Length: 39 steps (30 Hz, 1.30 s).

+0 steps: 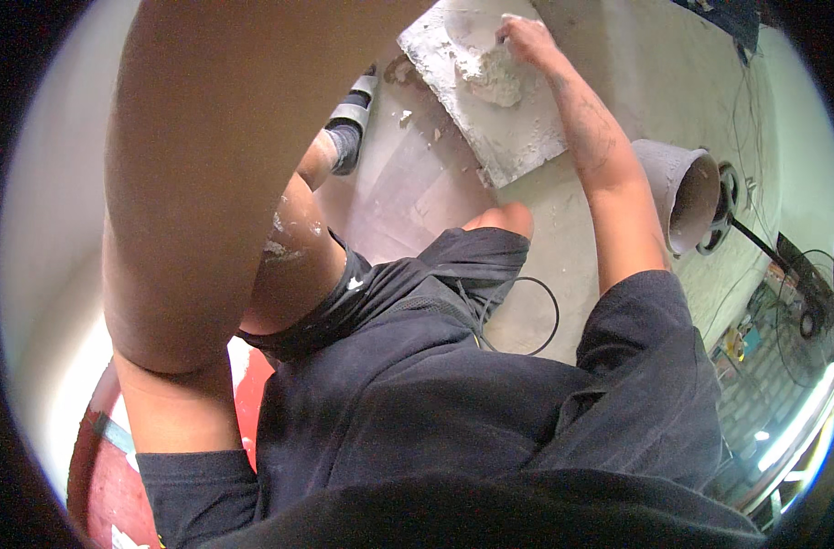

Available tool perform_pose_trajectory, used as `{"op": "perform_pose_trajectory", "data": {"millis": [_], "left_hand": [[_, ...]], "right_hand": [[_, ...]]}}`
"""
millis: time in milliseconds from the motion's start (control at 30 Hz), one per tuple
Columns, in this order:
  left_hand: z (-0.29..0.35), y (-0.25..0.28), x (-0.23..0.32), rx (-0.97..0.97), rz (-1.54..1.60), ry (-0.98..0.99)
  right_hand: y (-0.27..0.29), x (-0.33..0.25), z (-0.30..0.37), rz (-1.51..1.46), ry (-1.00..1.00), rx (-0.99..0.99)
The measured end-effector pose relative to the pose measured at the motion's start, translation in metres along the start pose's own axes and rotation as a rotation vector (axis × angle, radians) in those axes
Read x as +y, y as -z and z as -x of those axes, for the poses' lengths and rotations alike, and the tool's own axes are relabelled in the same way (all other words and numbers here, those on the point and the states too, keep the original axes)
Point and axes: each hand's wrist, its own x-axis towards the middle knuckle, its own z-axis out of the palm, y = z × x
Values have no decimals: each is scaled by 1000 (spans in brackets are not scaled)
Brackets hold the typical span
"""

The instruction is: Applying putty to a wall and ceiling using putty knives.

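Observation:
My right hand [528, 40] is at the top, over a pale, plaster-smeared board [517, 151] lying tilted across the floor. Its fingers are curled closed, and whatever they hold, if anything, I cannot make out. Beside and below the hand, a lumpy heap of wet white plaster [495, 80] sits on the board. A smooth whitish patch shows just left of the fingers, too washed out to name. My left arm rises large and close along the left side; its hand lies beyond the upper edge.
A grey bucket [696, 201] lies on its side right of my right forearm, with a black fan [806, 316] behind it. A thin black cable [554, 306] loops beside my knee. A red curved surface [115, 485] is at lower left. Plaster crumbs dot the floor [408, 183].

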Motion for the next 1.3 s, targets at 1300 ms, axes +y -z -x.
{"op": "perform_pose_trajectory", "data": {"millis": [1300], "left_hand": [[21, -22, -10, -214, -182, -42]], "right_hand": [[-133, -34, 115, -972, -1155, 354]]}}
